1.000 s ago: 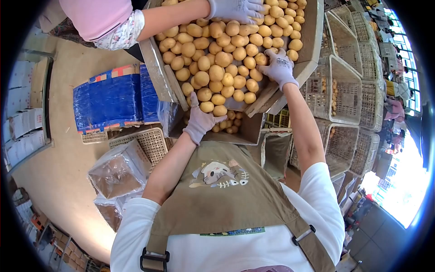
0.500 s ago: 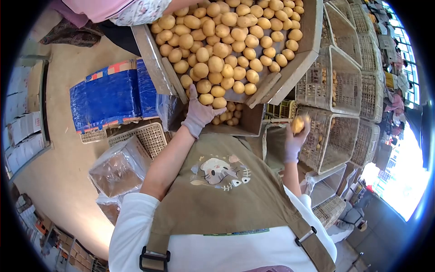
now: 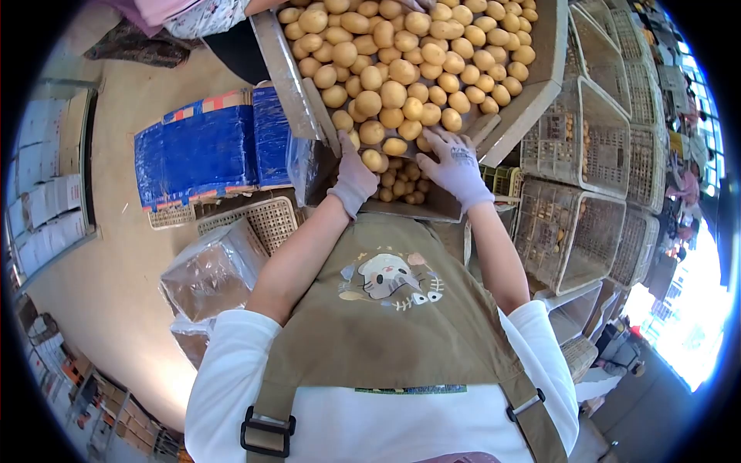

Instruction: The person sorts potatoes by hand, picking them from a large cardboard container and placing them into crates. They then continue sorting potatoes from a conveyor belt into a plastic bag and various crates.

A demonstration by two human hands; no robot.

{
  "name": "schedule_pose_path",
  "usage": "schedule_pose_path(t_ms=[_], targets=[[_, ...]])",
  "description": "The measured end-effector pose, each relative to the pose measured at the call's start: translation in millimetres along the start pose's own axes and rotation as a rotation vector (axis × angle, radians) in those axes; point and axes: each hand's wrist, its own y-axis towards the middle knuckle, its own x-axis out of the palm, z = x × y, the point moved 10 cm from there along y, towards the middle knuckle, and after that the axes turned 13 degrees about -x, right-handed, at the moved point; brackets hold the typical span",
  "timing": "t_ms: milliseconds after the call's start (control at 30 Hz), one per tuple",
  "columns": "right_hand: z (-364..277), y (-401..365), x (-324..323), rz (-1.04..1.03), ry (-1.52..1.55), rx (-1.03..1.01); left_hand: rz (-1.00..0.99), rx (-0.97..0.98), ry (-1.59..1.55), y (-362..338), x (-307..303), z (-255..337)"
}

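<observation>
A sloping tray (image 3: 532, 89) full of yellow potatoes (image 3: 394, 92) lies ahead of me, its narrow mouth towards my body. Under that mouth stands a box (image 3: 444, 202) with more potatoes (image 3: 403, 184) inside. My left hand (image 3: 355, 181), in a pale glove, is at the mouth's left side, fingers extended beside a potato (image 3: 373, 160) at the lip. At the right side, my gloved right hand (image 3: 457, 167) has its fingers spread, their tips touching or close to the lowest potatoes. Neither hand visibly grips a potato.
Stacked plastic crates (image 3: 552, 231), some with potatoes, line the right. Blue-wrapped cartons (image 3: 197, 154), a crate (image 3: 274, 224) and a plastic-covered box (image 3: 212, 270) stand left. Another person's sleeve (image 3: 208, 17) and gloved hand (image 3: 417, 4) reach over the tray's far end.
My right hand has come from beside the right-hand crates, where it held a potato, to the tray's mouth; that potato is out of it. My view has shifted slightly. Another person's glove appears.
</observation>
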Motion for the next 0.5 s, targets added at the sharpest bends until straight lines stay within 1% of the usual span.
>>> schedule_pose_path(t_ms=[67,100,167,200,233,267,300,333,367,400,433,500], targets=[[21,2,26,-0.127,0.03,0.104,-0.209,-0.235,-0.598,25,-1,-31],[-1,11,3,0.022,-0.203,-0.049,-0.142,-0.245,-0.58,30,-9,-37],[20,7,30,-0.118,0.022,0.027,-0.008,-0.28,-0.528,34,-26,-54],[29,14,34,-0.308,0.023,0.047,-0.076,-0.212,-0.525,20,-19,-39],[53,17,52,-0.435,0.24,0.24,-0.026,-0.032,-0.075,29,-30,-34],[48,22,38,-0.275,0.13,0.19,0.021,0.147,0.378,40,-38,-38],[33,31,22,-0.109,0.019,0.135,0.069,0.336,0.831,44,-31,-37],[14,27,43,-0.194,-0.013,0.069,0.171,0.476,0.952,17,-19,-4],[15,15,61,-0.395,-0.096,0.135,0.217,0.463,0.961,8,-15,6],[13,10,61,-0.411,-0.123,0.097,0.263,0.452,0.968,4,-13,14],[12,5,63,-0.43,-0.149,0.058,0.184,0.379,0.787,9,-16,9],[16,4,59,-0.369,-0.074,0.047,0.063,0.238,0.401,11,-20,4]])
